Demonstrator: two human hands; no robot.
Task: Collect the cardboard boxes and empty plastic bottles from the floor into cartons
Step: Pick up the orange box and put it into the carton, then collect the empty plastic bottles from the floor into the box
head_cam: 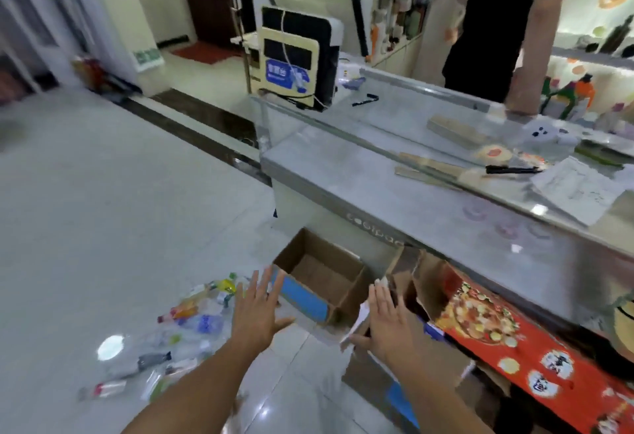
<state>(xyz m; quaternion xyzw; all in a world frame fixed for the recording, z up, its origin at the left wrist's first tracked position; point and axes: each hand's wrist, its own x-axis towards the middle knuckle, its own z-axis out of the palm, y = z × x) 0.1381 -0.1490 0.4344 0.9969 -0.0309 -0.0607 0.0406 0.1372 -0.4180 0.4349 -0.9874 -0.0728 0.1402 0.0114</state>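
An open brown carton (320, 277) with a blue stripe on its near flap stands on the floor by the counter, nothing visible inside. My left hand (255, 310) hovers open just left of its near flap. My right hand (389, 322) is open too, fingers spread, above a flattened cardboard box (387, 370) lying on the floor. Several empty plastic bottles (185, 325) lie in a loose heap on the tiles to the left of my left arm. A red printed pizza carton (497, 327) leans along the counter's foot at the right.
A glass counter (394, 190) runs from centre to right, carrying a card terminal (296, 59), pens and papers. Another person (507, 29) in black stands behind it. Pale tiled floor (103, 210) stretches to the left, with a dark strip and a doorway beyond.
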